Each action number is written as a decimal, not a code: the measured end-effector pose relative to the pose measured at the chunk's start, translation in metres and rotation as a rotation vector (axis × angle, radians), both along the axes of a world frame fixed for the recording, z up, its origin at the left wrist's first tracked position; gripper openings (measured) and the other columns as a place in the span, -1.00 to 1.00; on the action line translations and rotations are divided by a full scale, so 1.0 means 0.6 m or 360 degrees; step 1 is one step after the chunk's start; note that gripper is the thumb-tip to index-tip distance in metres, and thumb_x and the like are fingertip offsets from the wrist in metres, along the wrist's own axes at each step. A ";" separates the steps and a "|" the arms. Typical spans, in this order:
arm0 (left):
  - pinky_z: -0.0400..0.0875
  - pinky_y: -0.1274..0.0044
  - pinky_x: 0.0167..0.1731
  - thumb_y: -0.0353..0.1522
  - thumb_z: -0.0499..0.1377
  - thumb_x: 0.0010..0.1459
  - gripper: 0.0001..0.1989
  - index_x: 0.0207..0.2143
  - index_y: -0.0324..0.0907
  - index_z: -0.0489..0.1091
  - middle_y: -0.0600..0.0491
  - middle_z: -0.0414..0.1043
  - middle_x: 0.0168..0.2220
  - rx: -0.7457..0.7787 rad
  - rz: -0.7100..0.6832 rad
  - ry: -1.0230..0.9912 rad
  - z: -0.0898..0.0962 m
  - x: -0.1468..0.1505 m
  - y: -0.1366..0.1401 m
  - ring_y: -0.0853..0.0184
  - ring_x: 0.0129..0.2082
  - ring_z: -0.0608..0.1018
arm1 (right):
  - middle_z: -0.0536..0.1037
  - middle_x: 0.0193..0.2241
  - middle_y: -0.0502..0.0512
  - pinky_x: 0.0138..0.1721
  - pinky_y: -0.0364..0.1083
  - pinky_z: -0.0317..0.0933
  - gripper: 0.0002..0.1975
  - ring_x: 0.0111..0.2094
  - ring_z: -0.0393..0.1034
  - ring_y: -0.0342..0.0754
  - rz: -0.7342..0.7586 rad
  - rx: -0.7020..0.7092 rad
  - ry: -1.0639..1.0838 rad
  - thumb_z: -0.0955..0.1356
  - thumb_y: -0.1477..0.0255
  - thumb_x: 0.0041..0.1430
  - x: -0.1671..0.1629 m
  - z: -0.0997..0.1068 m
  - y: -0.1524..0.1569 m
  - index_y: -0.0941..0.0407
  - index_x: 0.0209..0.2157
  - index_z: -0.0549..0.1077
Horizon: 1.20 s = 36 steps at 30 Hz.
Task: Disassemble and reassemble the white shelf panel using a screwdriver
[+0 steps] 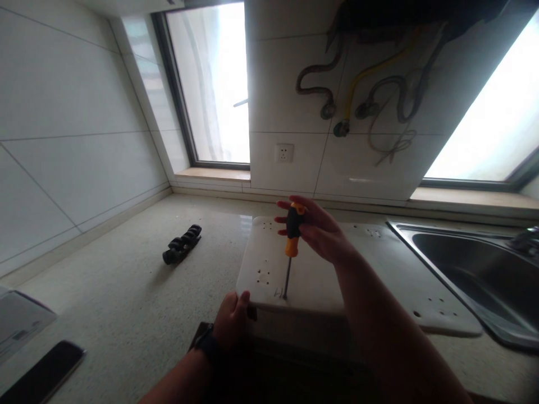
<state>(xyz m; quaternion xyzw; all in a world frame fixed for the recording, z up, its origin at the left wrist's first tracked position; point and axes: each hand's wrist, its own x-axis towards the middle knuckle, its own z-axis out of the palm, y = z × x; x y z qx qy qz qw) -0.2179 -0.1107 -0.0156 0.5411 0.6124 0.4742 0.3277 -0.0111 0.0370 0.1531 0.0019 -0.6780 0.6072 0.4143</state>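
My right hand (322, 230) has an orange and black screwdriver (295, 224) by its handle, some fingers stretched out behind it. The screwdriver stands nearly upright, its tip touching a white panel (311, 275) close to the front edge, beside small dark pencil-like marks. Groups of small holes dot this panel, which lies flat on the counter. My left hand (231, 317) is closed around the panel's front left corner, thumb on top, with a dark band on the wrist. A dark piece (251, 312) shows under the edge there; its kind is unclear.
Black ridged parts (183, 244) lie left of the panel on the speckled counter (138, 303). A phone (46, 370) and a white box (21, 320) are at lower left. A steel sink (471, 269) borders the right. Hoses (353, 84) hang on the back wall above a socket (284, 152).
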 end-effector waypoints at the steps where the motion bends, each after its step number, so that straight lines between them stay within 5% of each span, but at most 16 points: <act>1: 0.31 0.47 -0.46 0.19 -0.19 0.25 -0.18 -0.67 -0.20 0.45 -0.08 0.46 -0.64 -0.0003 0.0006 0.0005 0.000 0.000 0.000 0.27 -0.58 0.49 | 0.36 0.22 0.11 0.06 0.18 0.42 -0.48 0.11 0.43 0.11 0.0009 0.0028 -0.0022 0.39 0.49 0.24 0.000 0.000 0.000 -0.13 0.19 0.32; 7: 0.32 0.48 -0.46 0.19 -0.16 0.24 -0.21 -0.67 -0.19 0.43 -0.06 0.46 -0.64 -0.0017 0.0029 -0.0010 0.008 0.003 -0.003 0.28 -0.58 0.49 | 0.55 -0.13 0.02 -0.17 -0.08 0.50 -0.35 -0.20 0.55 -0.08 -0.0359 0.0210 -0.0012 0.57 0.57 -0.05 -0.006 -0.008 0.011 -0.07 0.08 0.42; 11: 0.33 0.48 -0.46 0.19 -0.17 0.25 -0.20 -0.66 -0.20 0.44 -0.06 0.46 -0.64 -0.0013 0.0018 -0.0008 0.006 0.003 -0.002 0.28 -0.59 0.49 | 0.48 -0.37 -0.08 -0.33 -0.20 0.44 -0.36 -0.39 0.45 -0.18 -0.0619 0.0296 0.0060 0.62 0.55 -0.17 -0.009 -0.012 0.017 -0.01 -0.02 0.47; 15: 0.33 0.47 -0.44 0.21 -0.20 0.24 -0.17 -0.66 -0.21 0.45 -0.09 0.47 -0.62 0.0006 -0.0031 -0.0004 0.002 0.000 0.000 0.26 -0.56 0.51 | 0.46 0.02 0.12 -0.11 0.05 0.49 -0.60 -0.14 0.52 0.00 -0.0272 0.0061 0.0061 0.43 0.31 0.21 -0.003 -0.008 0.011 -0.02 0.08 0.42; 18: 0.33 0.46 -0.42 0.21 -0.21 0.25 -0.15 -0.66 -0.22 0.45 -0.09 0.47 -0.62 -0.0007 -0.0041 0.0008 0.002 -0.001 0.000 0.26 -0.56 0.51 | 0.30 0.24 0.14 0.06 0.21 0.40 -0.58 0.07 0.44 0.11 -0.0039 -0.0063 0.0013 0.38 0.37 0.26 0.002 -0.002 0.004 -0.08 0.14 0.37; 23: 0.33 0.47 -0.44 0.21 -0.21 0.25 -0.15 -0.65 -0.22 0.46 -0.10 0.48 -0.62 -0.0010 -0.0067 -0.0002 0.000 -0.002 0.000 0.26 -0.56 0.51 | 0.49 0.05 0.10 -0.01 0.17 0.46 -0.50 -0.05 0.52 0.05 -0.0036 0.0018 -0.0026 0.45 0.44 0.19 0.001 -0.006 0.010 -0.10 0.14 0.35; 30: 0.32 0.46 -0.45 0.21 -0.21 0.24 -0.16 -0.67 -0.22 0.45 -0.09 0.46 -0.63 -0.0016 -0.0009 0.0013 0.002 0.000 -0.001 0.26 -0.57 0.51 | 0.46 -0.35 -0.09 -0.42 -0.22 0.43 -0.40 -0.40 0.42 -0.20 -0.0600 0.0186 0.0078 0.61 0.55 -0.17 -0.004 -0.018 0.028 0.00 -0.06 0.43; 32: 0.33 0.47 -0.44 0.20 -0.20 0.25 -0.16 -0.67 -0.21 0.46 -0.08 0.46 -0.63 -0.0005 -0.0012 0.0013 0.004 0.001 -0.002 0.27 -0.57 0.50 | 0.47 -0.28 -0.03 -0.38 -0.15 0.47 -0.50 -0.35 0.46 -0.14 -0.0530 0.0152 0.0091 0.58 0.43 -0.04 -0.003 -0.014 0.023 0.00 -0.06 0.41; 36: 0.34 0.47 -0.43 0.19 -0.20 0.26 -0.17 -0.66 -0.21 0.46 -0.08 0.46 -0.63 -0.0011 -0.0001 0.0014 0.006 0.002 -0.003 0.27 -0.57 0.50 | 0.34 0.18 0.14 -0.05 0.17 0.47 -0.73 0.04 0.44 0.09 -0.0206 0.0003 0.0112 0.38 0.28 0.24 -0.001 -0.001 0.003 -0.01 -0.03 0.39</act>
